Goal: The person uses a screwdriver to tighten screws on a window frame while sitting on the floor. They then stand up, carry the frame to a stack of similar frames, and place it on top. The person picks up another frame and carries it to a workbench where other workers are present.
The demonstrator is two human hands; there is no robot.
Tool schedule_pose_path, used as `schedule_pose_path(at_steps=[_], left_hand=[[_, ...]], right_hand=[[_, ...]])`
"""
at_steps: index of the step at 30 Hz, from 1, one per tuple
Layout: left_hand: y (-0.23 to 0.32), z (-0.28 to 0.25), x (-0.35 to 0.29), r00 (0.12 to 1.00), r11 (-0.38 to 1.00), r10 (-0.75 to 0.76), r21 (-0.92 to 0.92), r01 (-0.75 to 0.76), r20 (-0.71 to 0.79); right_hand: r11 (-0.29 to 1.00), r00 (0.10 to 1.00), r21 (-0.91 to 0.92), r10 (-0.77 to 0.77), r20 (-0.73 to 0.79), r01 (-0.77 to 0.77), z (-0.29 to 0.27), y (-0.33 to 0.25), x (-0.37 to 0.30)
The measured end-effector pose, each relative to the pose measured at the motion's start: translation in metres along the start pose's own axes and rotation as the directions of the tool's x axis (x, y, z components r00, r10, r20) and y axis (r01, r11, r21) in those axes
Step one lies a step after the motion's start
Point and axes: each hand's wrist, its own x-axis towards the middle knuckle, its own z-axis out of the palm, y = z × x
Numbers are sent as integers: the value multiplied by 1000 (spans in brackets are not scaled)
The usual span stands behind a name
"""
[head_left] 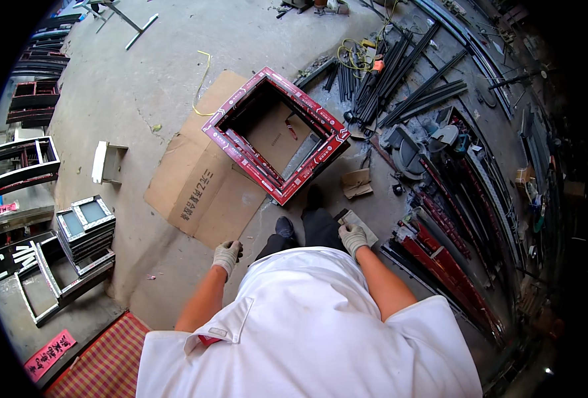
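- Grey concrete floor (174, 40) fills a cluttered workshop, which we see from above through a round fisheye view.
- We find a red-and-white wrapped rectangular window frame (242, 156) ahead of the person, its open middle facing up, one corner pointing back toward their feet.
- Beneath and beside it we see a flattened brown cardboard sheet (217, 189), with black print, spread on the floor.
- At lower centre we see the person's white shirt (314, 325); both forearms are bare.
- Their gloved left hand (227, 257) is just below the cardboard's near edge, fingers curled; we cannot tell whether it pinches anything.
- Their gloved right hand (353, 239) is also curled, beside a pale flat piece (362, 224); we cannot tell whether it grips that.
- Both hands are apart from the frame.
- To the left we see stacked window frames (85, 232) and a white stool (110, 162).
- To the right lie long dark bars (373, 86) and red-wrapped profiles (443, 272).
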Motion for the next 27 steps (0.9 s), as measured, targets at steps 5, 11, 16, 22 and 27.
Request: schedule_pose_path(at_steps=[5,11,16,22,27], left_hand=[[25,26,7,998,998,-64,21,64,-12],[64,71,26,997,997,-70,36,69,13],[138,132,59,995,998,-3,59,-3,101],[204,190,84,965,985,78,133,-114,250],[212,213,129,952,965,44,233,-120,304]], right_hand=[[999,1000,-40,6,9,-5,-31,-43,42],[999,997,-27,-15,74,17,-52,-50,104],[993,982,-113,59,177,-40,-59,-48,121],[969,950,-211,184,254,-132,-50,-47,122],[916,910,-345,306,279,-202,-7,-24,126]])
